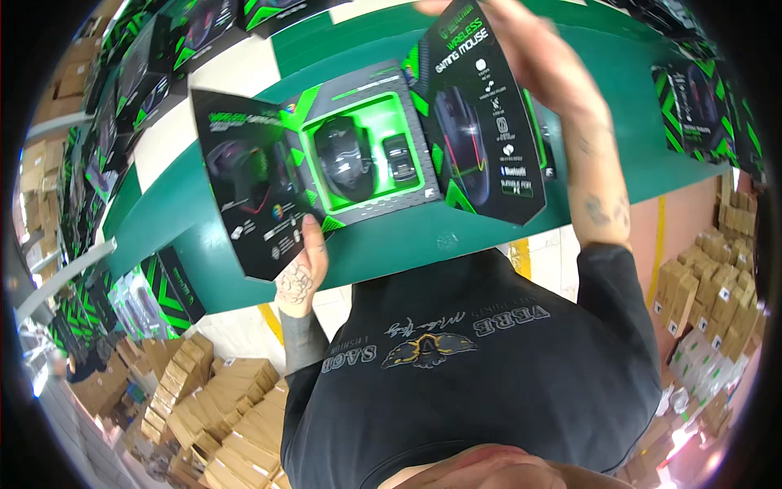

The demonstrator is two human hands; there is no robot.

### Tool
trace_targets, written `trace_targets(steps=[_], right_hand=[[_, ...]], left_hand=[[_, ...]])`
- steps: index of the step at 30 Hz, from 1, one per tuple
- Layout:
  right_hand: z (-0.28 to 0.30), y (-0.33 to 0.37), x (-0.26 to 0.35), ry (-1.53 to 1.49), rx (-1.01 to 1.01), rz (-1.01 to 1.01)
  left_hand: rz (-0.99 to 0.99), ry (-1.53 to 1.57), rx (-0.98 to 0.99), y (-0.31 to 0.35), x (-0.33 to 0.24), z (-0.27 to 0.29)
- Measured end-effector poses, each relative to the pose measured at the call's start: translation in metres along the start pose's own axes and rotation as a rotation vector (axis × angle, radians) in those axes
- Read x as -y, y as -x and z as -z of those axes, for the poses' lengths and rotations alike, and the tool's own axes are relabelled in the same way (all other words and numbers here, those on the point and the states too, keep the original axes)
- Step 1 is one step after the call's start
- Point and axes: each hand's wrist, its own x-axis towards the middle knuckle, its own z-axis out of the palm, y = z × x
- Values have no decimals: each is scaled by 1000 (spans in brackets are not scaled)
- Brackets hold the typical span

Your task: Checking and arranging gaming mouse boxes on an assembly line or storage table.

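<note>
In front of me on the green table (383, 259) lies an open gaming mouse box. A black mouse (345, 159) and a small black part (399, 160) sit in its bright green-edged tray. The box's black printed flap (244, 183) stands out to the left. My left hand (303, 270) pinches that flap's lower edge, thumb on the printed face. To the right stands a second black flap (476, 122), with part of a green-edged box behind it. My right hand (542, 61) reaches past this flap's upper edge. It is blurred, and the flap hides most of its fingers.
Several black and green mouse boxes (147, 77) line the table's far left. Another box (696, 110) lies at the right end, and one (159, 293) at the near left edge. Brown cartons (220, 407) are piled on the floor at left, with more cartons (709, 285) at right.
</note>
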Motion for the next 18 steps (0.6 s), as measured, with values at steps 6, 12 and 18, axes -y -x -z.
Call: trace_targets(steps=[6,12,18], right_hand=[[-5,-55,-20,-148,256,-200],[-72,-22,29,691,334,236],[-48,-3,41,565,61,316]], left_hand=[[-559,-642,-44,25,16,2],[-557,-715,30,76,38,-21],[-384,-437,102,82,44,-32]])
